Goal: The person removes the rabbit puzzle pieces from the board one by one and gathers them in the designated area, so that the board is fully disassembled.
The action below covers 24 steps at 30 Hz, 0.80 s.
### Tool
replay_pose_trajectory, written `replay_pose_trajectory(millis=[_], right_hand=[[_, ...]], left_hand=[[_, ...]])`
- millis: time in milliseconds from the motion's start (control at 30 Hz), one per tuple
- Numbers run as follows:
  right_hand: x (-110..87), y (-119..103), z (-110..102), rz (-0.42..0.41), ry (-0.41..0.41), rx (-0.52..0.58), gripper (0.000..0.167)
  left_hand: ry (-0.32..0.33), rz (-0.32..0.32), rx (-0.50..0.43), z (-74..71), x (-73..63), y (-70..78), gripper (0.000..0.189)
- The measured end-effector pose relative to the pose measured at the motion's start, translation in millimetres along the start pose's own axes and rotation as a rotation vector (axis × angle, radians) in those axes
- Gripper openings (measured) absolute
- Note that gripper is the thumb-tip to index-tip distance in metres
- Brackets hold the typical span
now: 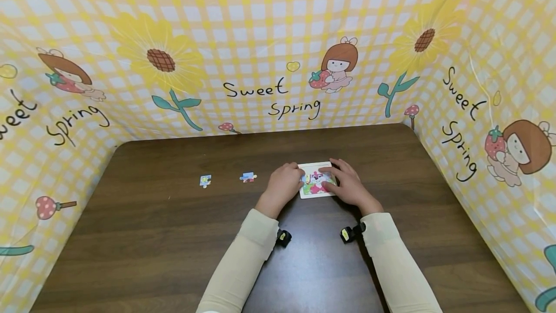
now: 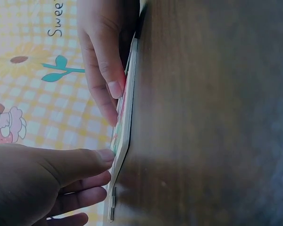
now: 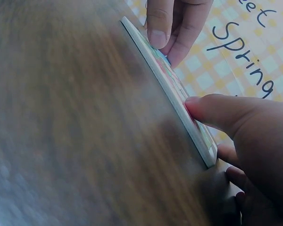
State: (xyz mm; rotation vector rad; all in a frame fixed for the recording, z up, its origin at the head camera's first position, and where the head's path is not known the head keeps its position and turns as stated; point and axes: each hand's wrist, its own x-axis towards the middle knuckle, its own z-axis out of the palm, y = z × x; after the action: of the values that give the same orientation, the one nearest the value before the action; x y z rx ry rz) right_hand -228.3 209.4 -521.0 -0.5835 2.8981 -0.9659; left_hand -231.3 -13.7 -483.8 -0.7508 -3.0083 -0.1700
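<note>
One framed puzzle [image 1: 313, 181] on the brown table [image 1: 165, 236], between left hand [image 1: 284, 183] and right hand [image 1: 349, 184]. Left thumb touches its left side, right thumb its picture; fingers of both relaxed, unclenched. Two loose pieces [image 1: 248, 177] lie off left

Person's L hand [image 1: 283, 183] is covering part of the L edge of the flat rectangular white-bordered puzzle board [image 1: 313, 165]; R hand [image 1: 351, 185] is hiding much of its R edge. Prints on the small blue-yellow jigsaw piece [image 1: 205, 181] & small blue-red jigsaw piece [image 1: 248, 177], lying twd far edge of brown wood-grain worktop [image 1: 152, 236], are looking too tiny to ID. Worktop's near edge & both cream fabric sleeves [image 1: 243, 255] are running off head view's bottom. In wrist views worktop is blurring.
</note>
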Motion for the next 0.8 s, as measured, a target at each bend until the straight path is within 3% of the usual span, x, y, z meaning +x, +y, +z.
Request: replay_pose_trajectory(millis=[800], right_hand=[[0.1,-0.7,-1.4,-0.021,0.01,0.009,0.042]], left_hand=[[-0.024,-0.044,-0.052,2.8,1.3,-2.1,0.027]])
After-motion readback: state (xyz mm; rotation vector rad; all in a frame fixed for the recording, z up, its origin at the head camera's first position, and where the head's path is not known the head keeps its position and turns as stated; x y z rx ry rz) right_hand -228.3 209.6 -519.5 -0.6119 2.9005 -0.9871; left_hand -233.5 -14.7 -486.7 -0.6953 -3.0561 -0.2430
